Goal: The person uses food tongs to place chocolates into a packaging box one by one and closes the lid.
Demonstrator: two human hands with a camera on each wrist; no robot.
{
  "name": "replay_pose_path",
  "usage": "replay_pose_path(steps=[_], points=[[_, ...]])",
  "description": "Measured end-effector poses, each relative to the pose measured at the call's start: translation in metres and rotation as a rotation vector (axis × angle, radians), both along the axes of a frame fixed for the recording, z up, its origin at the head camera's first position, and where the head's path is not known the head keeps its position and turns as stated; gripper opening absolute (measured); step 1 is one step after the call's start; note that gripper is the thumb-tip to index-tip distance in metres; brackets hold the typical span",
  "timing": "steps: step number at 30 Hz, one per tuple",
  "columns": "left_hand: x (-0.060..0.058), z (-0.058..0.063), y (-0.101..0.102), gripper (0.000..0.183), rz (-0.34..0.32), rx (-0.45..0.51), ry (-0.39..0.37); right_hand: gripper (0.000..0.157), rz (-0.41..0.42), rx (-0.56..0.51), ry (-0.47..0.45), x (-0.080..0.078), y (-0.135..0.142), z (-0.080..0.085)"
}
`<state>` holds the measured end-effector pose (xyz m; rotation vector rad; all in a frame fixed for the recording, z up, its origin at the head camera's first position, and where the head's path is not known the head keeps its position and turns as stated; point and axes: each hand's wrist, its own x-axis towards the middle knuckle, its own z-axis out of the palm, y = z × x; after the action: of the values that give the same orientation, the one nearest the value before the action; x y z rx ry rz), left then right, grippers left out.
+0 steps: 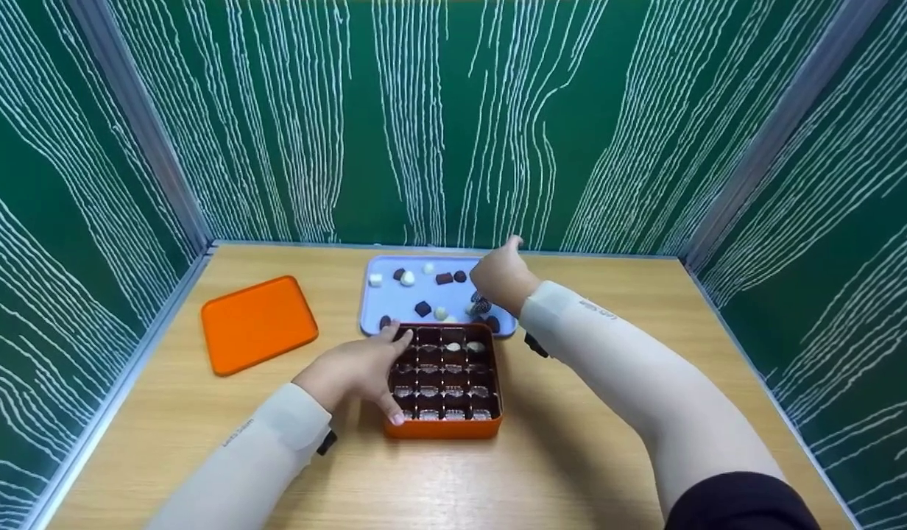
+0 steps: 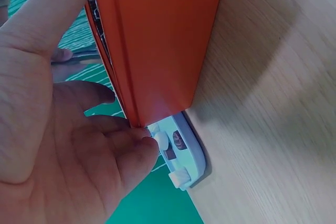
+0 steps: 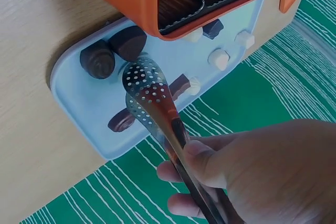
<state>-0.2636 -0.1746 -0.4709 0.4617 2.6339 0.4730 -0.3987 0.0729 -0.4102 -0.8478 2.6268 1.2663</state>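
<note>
While right fingers (image 3: 184,206) grip tongs (image 3: 164,116), one box (image 1: 446,430), two pale chocolates (image 1: 453,347) inside

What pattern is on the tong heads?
The tong heads have round holes, clearest in the right wrist view.

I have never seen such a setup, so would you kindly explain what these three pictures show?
There is no robot here, only a person wearing a camera on the head and one on each wrist. The head picture looks down over a pale wooden table; the others show the work from each wrist. The bare left hand holds the side of a square orange box with a dark, divided insert. The right hand holds shiny perforated metal tongs over a pale blue rectangular tray of small brown and white chocolates; whether they grip a piece is unclear. A flat orange lid lies at the left.
</note>
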Motion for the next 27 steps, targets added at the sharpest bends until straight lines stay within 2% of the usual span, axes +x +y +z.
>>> replay_pose_path(steps=[5,8,15,21,27], points=[[0.001,-0.001,-0.002,0.156,-0.007,-0.004,0.014,0.019,0.038,-0.103,0.025,0.011,0.001,0.017],[0.002,-0.001,-0.005,0.16,-0.001,-0.012,0.021,0.022,0.097,-0.168,0.061,0.022,0.0,0.03],[0.002,-0.002,-0.008,0.167,0.017,-0.02,0.044,0.015,0.211,-0.204,0.06,0.053,-0.016,0.052],[0.001,-0.001,-0.007,0.17,0.021,-0.039,0.058,0.011,0.285,-0.132,0.04,0.071,-0.034,0.05],[0.001,-0.002,-0.003,0.168,0.021,-0.038,0.053,0.014,0.306,-0.112,0.033,0.076,-0.042,0.035]])
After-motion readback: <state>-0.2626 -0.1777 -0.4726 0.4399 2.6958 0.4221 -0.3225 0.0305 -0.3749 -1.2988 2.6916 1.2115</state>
